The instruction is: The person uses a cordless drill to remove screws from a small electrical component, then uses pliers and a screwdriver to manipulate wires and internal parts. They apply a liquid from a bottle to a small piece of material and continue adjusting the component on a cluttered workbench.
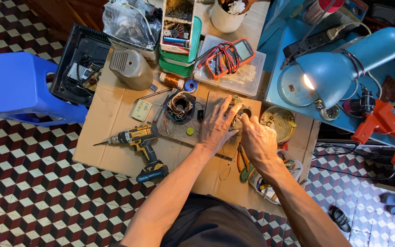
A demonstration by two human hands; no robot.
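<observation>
My left hand (217, 126) lies spread over a small round motor part (243, 110) on a wooden board (213, 98), holding it down. My right hand (257, 139) is pinched at the same part's right side, fingertips closed on it or on something small I cannot make out. A second round motor housing (181, 104) with a copper coil sits on the board just left of my left hand.
A yellow cordless drill (139, 139) lies on the cardboard (110, 114) to the left. An orange multimeter (228, 55) rests on a clear box behind. A lit blue desk lamp (344, 66) stands right, a round tin lid (279, 122) beside my right hand. Pliers (244, 167) lie below.
</observation>
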